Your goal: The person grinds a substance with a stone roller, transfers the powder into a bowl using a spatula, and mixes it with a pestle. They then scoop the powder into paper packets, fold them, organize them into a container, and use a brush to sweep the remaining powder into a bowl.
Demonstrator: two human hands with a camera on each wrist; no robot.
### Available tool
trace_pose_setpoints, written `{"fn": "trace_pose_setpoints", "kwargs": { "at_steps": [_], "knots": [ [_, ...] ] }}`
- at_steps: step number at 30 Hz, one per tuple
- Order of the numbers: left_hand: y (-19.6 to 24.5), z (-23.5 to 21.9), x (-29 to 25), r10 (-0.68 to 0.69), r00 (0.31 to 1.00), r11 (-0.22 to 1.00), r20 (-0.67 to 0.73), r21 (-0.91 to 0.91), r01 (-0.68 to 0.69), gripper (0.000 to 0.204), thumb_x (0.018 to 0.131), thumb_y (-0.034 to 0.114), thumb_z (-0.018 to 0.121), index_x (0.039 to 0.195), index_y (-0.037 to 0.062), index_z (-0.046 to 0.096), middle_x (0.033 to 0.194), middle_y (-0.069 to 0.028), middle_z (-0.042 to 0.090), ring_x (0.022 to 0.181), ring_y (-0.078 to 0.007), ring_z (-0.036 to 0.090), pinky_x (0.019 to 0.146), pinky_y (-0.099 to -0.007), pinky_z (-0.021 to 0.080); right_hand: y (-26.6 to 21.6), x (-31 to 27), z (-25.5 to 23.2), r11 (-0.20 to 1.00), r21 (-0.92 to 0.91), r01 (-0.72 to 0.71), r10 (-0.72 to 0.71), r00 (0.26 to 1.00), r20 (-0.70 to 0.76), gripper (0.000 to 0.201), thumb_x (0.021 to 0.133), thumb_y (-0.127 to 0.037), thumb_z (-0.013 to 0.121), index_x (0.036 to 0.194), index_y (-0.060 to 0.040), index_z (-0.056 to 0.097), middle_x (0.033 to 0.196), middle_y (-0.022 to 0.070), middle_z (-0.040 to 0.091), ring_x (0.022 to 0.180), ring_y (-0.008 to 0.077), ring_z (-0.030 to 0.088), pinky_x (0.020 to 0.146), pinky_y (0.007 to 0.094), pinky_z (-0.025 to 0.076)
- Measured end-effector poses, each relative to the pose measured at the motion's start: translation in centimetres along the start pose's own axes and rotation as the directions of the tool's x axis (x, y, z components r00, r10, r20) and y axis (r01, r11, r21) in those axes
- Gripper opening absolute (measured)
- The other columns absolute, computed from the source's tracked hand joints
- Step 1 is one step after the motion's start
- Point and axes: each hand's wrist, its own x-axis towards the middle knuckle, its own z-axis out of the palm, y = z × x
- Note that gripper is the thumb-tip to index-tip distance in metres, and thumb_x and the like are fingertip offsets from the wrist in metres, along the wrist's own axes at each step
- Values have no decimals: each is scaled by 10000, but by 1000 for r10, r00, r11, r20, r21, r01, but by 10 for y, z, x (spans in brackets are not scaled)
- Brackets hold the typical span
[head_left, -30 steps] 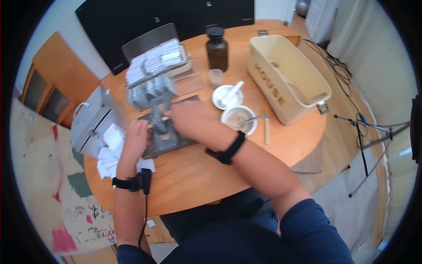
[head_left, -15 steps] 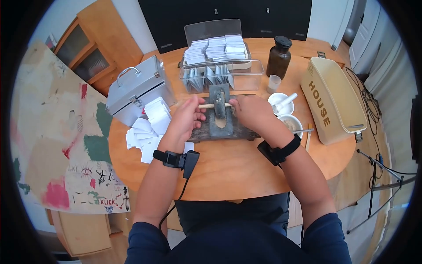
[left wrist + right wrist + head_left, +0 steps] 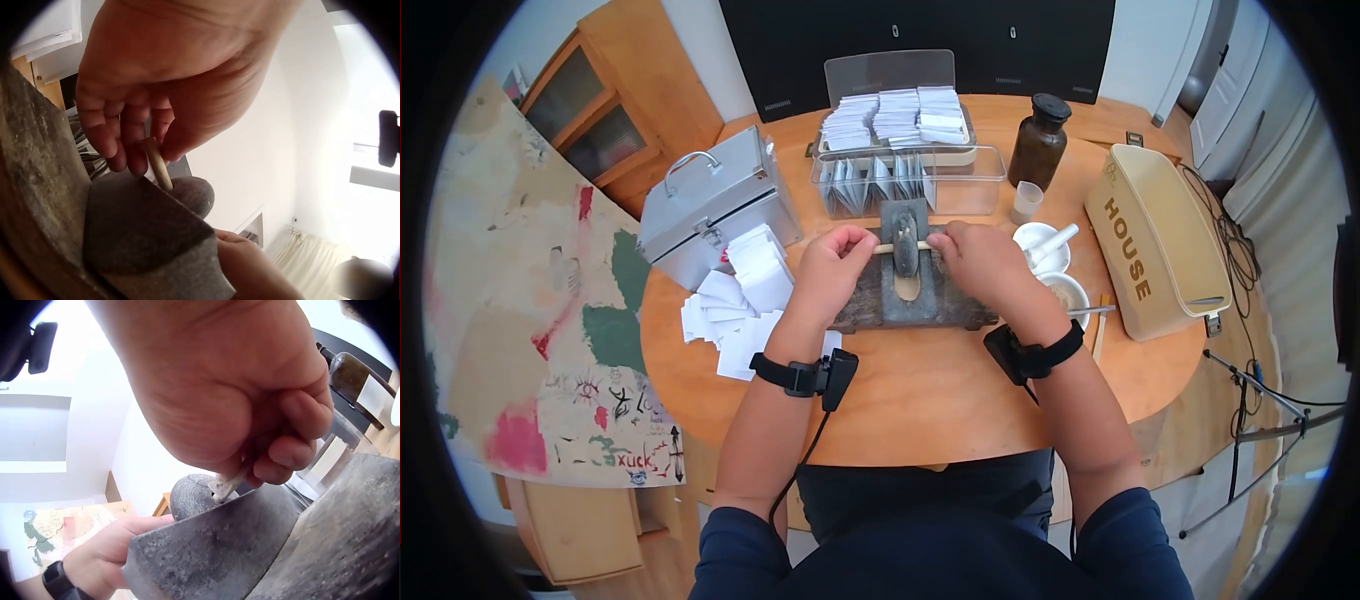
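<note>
In the head view a narrow stone grinding trough (image 3: 889,300) holds a stone grinding wheel (image 3: 906,252), with tan powder (image 3: 908,290) in front of it. A pale wooden rod (image 3: 884,249) passes through the wheel as its axle. My left hand (image 3: 832,268) pinches the rod's left end between thumb and fingertips. On the other side my right hand (image 3: 986,264) grips the right end, its fingers curled in. The right wrist view shows the rod (image 3: 226,487) entering the wheel (image 3: 189,495) just above the trough wall (image 3: 212,544). Under the trough lies a dark, rough base (image 3: 860,308).
White paper packets (image 3: 745,275) spill beside a metal case (image 3: 710,210) at left. Clear boxes (image 3: 970,185) of packets stand behind. To the right are a brown bottle (image 3: 1038,150), plastic cup (image 3: 1027,203), mortar with pestle (image 3: 1055,245), powder bowl (image 3: 1084,300) and cream bin (image 3: 1170,260).
The head view has swung, bringing the trough nearer its middle. Both hands keep hold of the rod. The left fingers have drawn from a looser spread into a pinch at its end.
</note>
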Motion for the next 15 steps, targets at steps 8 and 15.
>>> {"fn": "trace_pose_setpoints", "kwargs": {
  "at_steps": [8, 15],
  "knots": [
    [-4, 5, -3, 57, 998, 997, -3, -45, -57, 124, 957, 174, 638, 1005, 61, 617, 839, 13, 635, 774, -64, 594, 645, -208, 454, 11, -2, 11, 898, 439, -12, 68, 991, -113, 213, 874, -180, 713, 1016, -28, 667, 832, 155, 695, 753, 263, 664, 676, 375, 516],
    [-13, 7, -8, 132, 991, 965, -20, -225, -134, 104, 939, 103, 650, 1010, 41, 606, 862, 4, 635, 784, -71, 605, 675, -218, 495, 20, -1, 17, 728, 682, -66, 73, 997, 19, 129, 894, -92, 702, 979, -30, 627, 796, -28, 612, 714, 51, 541, 637, 218, 454]
  ]
}}
